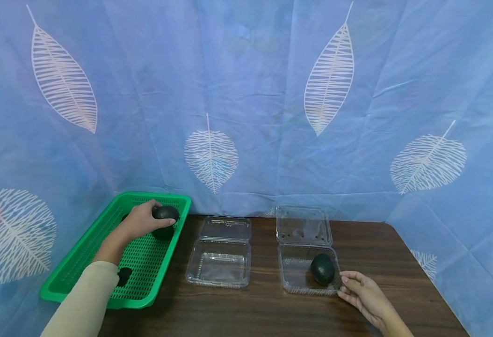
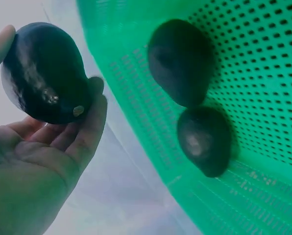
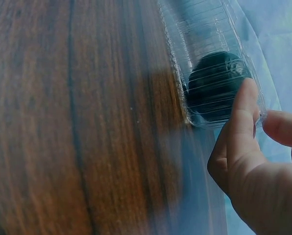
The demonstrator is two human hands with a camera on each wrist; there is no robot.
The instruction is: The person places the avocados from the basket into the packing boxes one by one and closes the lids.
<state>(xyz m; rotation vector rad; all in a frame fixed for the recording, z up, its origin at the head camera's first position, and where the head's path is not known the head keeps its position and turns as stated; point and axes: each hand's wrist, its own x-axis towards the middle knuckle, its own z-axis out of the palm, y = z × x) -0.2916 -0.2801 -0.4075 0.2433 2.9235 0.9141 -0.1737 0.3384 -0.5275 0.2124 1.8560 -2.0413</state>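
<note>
The dark avocado (image 1: 165, 212) was in my left hand (image 1: 144, 219), above the upper right part of the green basket (image 1: 130, 303), left of centre in the frame. My left arm came in from the lower left, its pale sleeve (image 1: 84, 297) crossing the basket, and I had my thumb and fingers curled round the avocado's sides. My right hand (image 1: 366, 297) reached in from the lower right, thumb and fingers close together, pinching the near right edge of the right clear container (image 1: 294, 269). In that container one avocado (image 1: 323, 270) lay toward the right side, just beside my fingertips. The left clear container (image 1: 219, 264) stood between the basket and the right one, near the middle of the frame, and the basket's right wall stood between what I held and both containers. Each container's lid was folded open toward the blue leaf-print cloth (image 1: 250, 70) behind the brown table (image 1: 229, 313). I counted one basket, two containers with two lids, one avocado in my grasp and one in the right container. In the basket, the left wrist view showed two more, an upper avocado (image 2: 180, 61) touching a lower avocado (image 2: 205, 142), while the head view showed parts of three dark shapes; my arm hid some of the basket, so I could not tell the full number.
</note>
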